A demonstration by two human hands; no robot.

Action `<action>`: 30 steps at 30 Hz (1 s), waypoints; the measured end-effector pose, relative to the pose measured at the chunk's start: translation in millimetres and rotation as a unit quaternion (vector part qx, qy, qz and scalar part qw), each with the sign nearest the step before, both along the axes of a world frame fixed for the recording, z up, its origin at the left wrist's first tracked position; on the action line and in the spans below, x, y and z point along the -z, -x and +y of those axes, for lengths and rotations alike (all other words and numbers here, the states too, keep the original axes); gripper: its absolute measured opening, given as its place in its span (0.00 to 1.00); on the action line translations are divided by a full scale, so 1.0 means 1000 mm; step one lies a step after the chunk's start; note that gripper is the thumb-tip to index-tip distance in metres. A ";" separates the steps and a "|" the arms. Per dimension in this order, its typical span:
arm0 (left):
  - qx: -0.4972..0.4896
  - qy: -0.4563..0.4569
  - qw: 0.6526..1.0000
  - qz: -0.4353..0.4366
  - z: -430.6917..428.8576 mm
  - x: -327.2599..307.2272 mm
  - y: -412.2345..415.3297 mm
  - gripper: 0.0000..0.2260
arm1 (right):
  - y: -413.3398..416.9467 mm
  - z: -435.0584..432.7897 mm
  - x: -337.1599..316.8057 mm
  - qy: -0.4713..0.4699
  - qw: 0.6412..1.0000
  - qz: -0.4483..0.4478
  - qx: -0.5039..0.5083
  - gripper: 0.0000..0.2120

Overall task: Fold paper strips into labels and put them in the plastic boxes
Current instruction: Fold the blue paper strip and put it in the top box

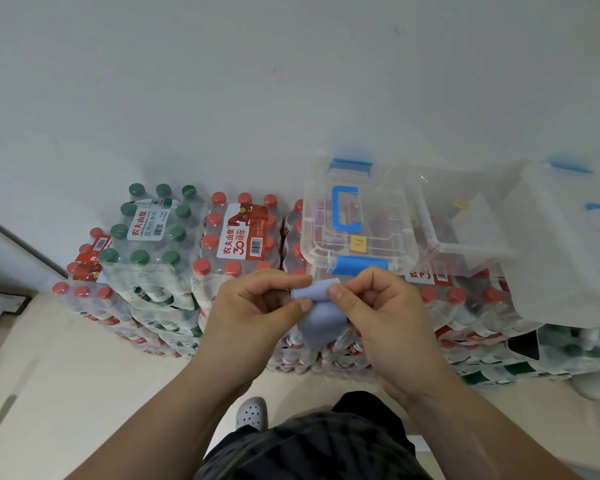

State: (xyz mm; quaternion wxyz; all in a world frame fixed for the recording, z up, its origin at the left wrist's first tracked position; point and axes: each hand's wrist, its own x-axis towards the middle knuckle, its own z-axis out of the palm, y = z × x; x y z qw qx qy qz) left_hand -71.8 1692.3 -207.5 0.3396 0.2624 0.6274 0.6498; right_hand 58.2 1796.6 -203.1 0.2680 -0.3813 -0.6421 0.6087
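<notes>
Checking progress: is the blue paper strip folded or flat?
Partly folded: the paper strip curls over at its top, pinched by the left hand and right hand; the rest hangs down.

Soft, even light, a bit cool. The wall [291,81] looks bright but isn't blown out, and there are no hard shadows anywhere. Fisheye bends the edges hard. The far right box [568,244] is smeared and blurry, the middle lid [378,209] has a mild sheen, and the centre's sharp enough.
</notes>
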 end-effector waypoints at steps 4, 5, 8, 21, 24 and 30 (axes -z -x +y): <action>-0.003 0.003 1.000 -0.029 0.000 -0.003 -0.002 0.12 | -0.002 0.000 0.000 0.013 1.000 0.015 -0.005 0.10; -0.002 0.009 0.999 -0.032 0.001 -0.004 -0.002 0.11 | -0.002 0.000 0.001 0.014 1.000 0.017 -0.007 0.10; -0.010 0.014 0.999 -0.032 0.001 -0.003 0.000 0.11 | -0.002 0.001 0.000 0.024 0.999 0.030 -0.019 0.09; 0.011 -0.002 0.999 -0.047 0.001 -0.007 -0.001 0.14 | -0.003 0.002 0.000 0.025 0.999 0.039 -0.004 0.05; 0.006 0.015 0.999 -0.044 0.002 -0.006 -0.003 0.10 | -0.002 0.002 0.000 0.022 0.999 0.035 0.000 0.09; 0.002 0.014 0.999 -0.049 0.004 -0.005 0.001 0.11 | -0.001 0.003 -0.002 0.032 0.999 0.016 -0.004 0.11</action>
